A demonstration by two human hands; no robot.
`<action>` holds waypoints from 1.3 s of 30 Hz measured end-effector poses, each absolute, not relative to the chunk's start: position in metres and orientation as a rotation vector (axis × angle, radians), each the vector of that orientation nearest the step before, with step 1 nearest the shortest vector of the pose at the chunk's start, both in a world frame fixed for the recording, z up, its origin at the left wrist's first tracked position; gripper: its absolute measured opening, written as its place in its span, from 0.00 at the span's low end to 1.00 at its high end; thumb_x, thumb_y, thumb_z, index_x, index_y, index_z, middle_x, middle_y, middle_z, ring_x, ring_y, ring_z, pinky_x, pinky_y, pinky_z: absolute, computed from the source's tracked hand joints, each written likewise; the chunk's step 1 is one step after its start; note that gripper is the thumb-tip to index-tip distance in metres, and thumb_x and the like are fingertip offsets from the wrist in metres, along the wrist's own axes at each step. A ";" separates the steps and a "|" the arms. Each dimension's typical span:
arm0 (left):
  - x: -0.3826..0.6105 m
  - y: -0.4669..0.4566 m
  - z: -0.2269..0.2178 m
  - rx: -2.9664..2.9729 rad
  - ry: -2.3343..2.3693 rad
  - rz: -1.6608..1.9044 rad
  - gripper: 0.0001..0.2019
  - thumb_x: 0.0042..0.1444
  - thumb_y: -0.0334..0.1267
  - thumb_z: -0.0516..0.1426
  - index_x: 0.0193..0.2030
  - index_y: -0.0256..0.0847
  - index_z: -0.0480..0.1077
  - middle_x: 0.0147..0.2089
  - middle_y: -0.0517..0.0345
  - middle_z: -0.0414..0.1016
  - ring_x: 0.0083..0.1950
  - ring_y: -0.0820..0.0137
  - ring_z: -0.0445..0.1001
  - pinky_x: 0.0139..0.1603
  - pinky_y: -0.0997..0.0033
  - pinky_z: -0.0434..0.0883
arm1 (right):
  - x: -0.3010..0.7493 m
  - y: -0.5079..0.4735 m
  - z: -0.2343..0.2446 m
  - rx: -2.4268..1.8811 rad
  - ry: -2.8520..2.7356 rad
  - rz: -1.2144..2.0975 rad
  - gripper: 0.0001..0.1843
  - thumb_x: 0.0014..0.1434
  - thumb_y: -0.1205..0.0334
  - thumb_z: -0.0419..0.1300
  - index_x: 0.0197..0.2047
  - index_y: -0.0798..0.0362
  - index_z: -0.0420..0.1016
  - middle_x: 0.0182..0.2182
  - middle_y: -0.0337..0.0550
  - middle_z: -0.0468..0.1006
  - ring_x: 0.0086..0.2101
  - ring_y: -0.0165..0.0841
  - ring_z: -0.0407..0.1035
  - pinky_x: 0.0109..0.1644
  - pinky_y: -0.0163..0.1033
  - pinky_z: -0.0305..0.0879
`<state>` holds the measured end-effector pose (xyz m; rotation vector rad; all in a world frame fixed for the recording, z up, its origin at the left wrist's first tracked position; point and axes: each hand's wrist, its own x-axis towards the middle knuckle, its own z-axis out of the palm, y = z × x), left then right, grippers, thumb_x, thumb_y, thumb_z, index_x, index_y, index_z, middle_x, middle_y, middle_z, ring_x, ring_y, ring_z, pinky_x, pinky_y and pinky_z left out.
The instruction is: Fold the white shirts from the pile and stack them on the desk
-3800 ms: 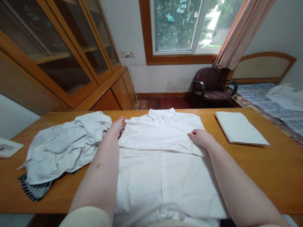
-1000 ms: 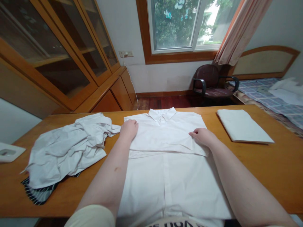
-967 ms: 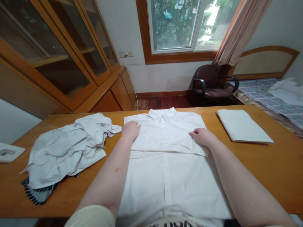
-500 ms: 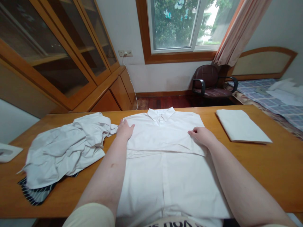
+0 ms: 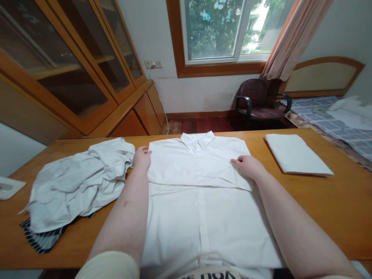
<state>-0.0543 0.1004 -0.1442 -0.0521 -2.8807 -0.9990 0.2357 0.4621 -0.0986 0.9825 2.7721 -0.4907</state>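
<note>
A white collared shirt (image 5: 200,201) lies front-up on the wooden table (image 5: 334,201), its sleeves folded in across the chest and its collar at the far side. My left hand (image 5: 141,158) rests at the shirt's left shoulder edge, fingers curled onto the cloth, right beside a crumpled heap of pale clothes (image 5: 78,180). My right hand (image 5: 247,164) lies flat on the folded sleeve at the shirt's right side, fingers stretched toward the middle.
A folded white cloth (image 5: 296,155) lies at the table's right. A striped garment (image 5: 43,238) pokes from under the heap. A white object (image 5: 8,186) sits at the left edge. Beyond the table stand a dark armchair (image 5: 258,102), a bed (image 5: 337,120) and wooden cabinets (image 5: 87,73).
My left hand has slid leftward from the shirt's chest to its left shoulder edge, next to the crumpled heap. My right hand has stayed on the folded sleeve.
</note>
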 end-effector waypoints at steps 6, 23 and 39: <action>-0.047 0.106 -0.141 -0.099 -2.801 -1.027 0.21 0.55 0.33 0.50 0.57 0.42 0.64 0.48 0.53 0.76 0.45 0.67 0.75 0.47 0.68 0.69 | 0.236 0.460 -0.097 0.991 2.758 -0.498 0.23 0.55 0.40 0.52 0.33 0.50 0.78 0.32 0.46 0.79 0.32 0.36 0.70 0.30 0.35 0.55; -0.030 0.117 -0.120 -0.290 -2.757 -0.510 0.20 0.56 0.34 0.50 0.54 0.32 0.68 0.51 0.41 0.72 0.55 0.58 0.68 0.56 0.62 0.64 | 0.236 0.461 -0.099 0.975 2.754 -0.482 0.23 0.55 0.40 0.52 0.32 0.49 0.77 0.31 0.44 0.78 0.30 0.35 0.68 0.30 0.35 0.54; -0.033 0.135 -0.145 -0.522 -3.166 -0.076 0.37 0.61 0.51 0.41 0.68 0.21 0.44 0.71 0.37 0.40 0.71 0.54 0.41 0.67 0.53 0.47 | 0.235 0.461 -0.101 0.976 2.756 -0.463 0.23 0.55 0.39 0.51 0.34 0.48 0.78 0.32 0.45 0.78 0.32 0.36 0.69 0.31 0.37 0.55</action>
